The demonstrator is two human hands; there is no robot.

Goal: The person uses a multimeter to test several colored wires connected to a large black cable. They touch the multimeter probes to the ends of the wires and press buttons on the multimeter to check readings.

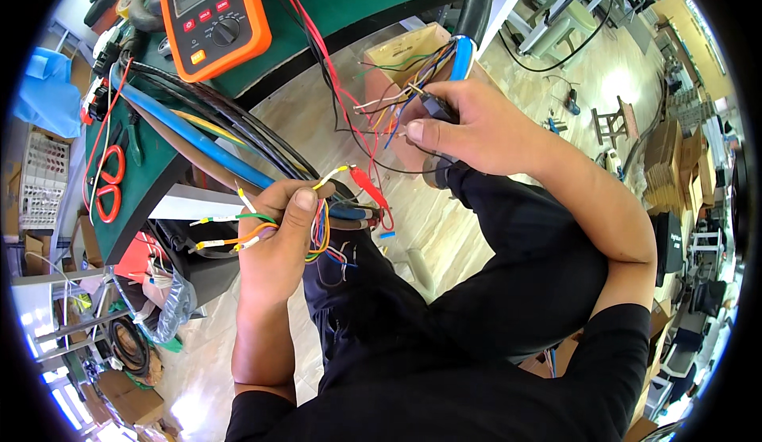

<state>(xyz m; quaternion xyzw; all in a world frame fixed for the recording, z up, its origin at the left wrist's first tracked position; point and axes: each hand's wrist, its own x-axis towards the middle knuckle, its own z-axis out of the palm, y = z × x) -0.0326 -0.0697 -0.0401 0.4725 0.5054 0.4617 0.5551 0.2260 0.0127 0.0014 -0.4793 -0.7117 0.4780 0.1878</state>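
My left hand [274,243] is closed around several thin coloured wires, whose ferruled ends fan out to the left, among them a green wire [252,217] and an orange wire [238,243]. Between its thumb and finger a yellow-tipped wire [329,177] points up to the right. A red alligator clip [368,185] is at that wire's tip. My right hand [480,128] pinches a black alligator clip [437,107] beside the loose wire ends [397,108] of a thick black cable [475,5]. Its fingers partly hide what the clip's jaws touch.
An orange multimeter [214,21] lies on the green bench [278,57], with red and black leads [305,13] running down from the bench. Red-handled scissors [109,184] lie at the left. Blue and black cables [214,152] hang off the edge. A wooden box [409,49] stands below.
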